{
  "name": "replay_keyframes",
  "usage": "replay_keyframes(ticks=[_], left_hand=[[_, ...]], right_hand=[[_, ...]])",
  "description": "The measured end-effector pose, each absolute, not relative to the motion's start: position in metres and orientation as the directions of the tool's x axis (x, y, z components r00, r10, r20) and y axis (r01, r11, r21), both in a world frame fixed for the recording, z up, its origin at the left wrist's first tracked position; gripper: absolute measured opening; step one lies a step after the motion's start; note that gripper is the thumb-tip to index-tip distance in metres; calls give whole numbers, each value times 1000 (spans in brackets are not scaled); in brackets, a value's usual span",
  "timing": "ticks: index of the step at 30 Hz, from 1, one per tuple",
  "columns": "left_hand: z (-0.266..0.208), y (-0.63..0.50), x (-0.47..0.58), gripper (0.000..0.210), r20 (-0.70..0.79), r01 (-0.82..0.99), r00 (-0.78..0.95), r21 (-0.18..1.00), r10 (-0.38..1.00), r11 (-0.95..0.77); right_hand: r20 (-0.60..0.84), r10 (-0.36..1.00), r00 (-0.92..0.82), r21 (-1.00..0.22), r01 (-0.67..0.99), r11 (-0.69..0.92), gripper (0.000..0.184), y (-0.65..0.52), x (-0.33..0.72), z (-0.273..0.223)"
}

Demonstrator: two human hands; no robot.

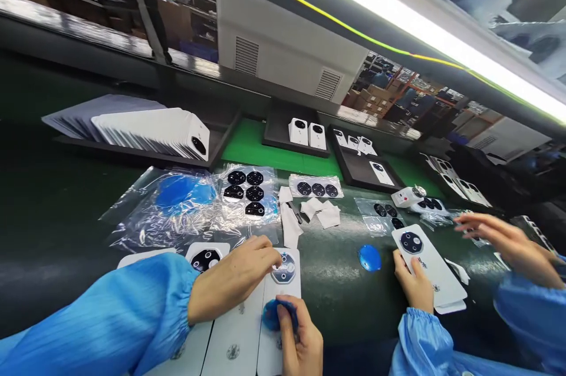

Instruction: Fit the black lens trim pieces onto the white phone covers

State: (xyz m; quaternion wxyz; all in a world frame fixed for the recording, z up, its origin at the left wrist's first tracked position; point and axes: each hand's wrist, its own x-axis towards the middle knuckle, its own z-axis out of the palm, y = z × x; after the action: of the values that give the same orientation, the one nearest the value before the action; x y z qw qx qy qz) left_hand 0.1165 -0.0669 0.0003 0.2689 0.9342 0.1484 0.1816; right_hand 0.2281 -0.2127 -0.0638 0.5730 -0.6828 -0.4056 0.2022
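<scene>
Several white phone back panels lie side by side in front of me. My left hand is over them, its fingers pinched at the round camera area of the rightmost phone back panel; what they pinch is too small to make out. Just below, my right hand grips a translucent blue disc between thumb and fingers, above that same panel. Partly behind my left wrist shows another panel's black camera area.
Across the bench are a tray of stacked panels, a bag of black camera pieces, white paper scraps and a blue disc. At right, a co-worker's hand holds a panel; their other hand is raised.
</scene>
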Motion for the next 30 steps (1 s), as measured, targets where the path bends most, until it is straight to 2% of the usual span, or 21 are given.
replay_keyframes(ticks=[2,6,10,16,21,26,30], left_hand=[[-6,-65,121,31,216,211,913,478,347,-852],[-12,-69,128,34,110,267,935,411,338,-872],[-7,-75,134,36,65,289,939,386,338,-876],[-3,-88,138,38,135,300,925,309,354,-902],[2,-76,141,27,2,422,883,434,469,-796],[-3,-56,159,20,71,358,872,581,484,-731],[-9,-48,171,19,55,342,886,592,460,-729]], right_hand=[[326,773,544,-885,464,47,25,-213,232,-64],[435,757,487,-820,561,111,22,-211,233,-69],[472,753,458,-783,610,121,21,-210,233,-73],[484,749,452,-754,649,95,22,-209,234,-75],[489,712,504,-770,632,81,24,-207,231,-74],[425,762,488,-777,628,31,22,-211,235,-73],[343,818,461,-769,639,-37,24,-217,239,-74]])
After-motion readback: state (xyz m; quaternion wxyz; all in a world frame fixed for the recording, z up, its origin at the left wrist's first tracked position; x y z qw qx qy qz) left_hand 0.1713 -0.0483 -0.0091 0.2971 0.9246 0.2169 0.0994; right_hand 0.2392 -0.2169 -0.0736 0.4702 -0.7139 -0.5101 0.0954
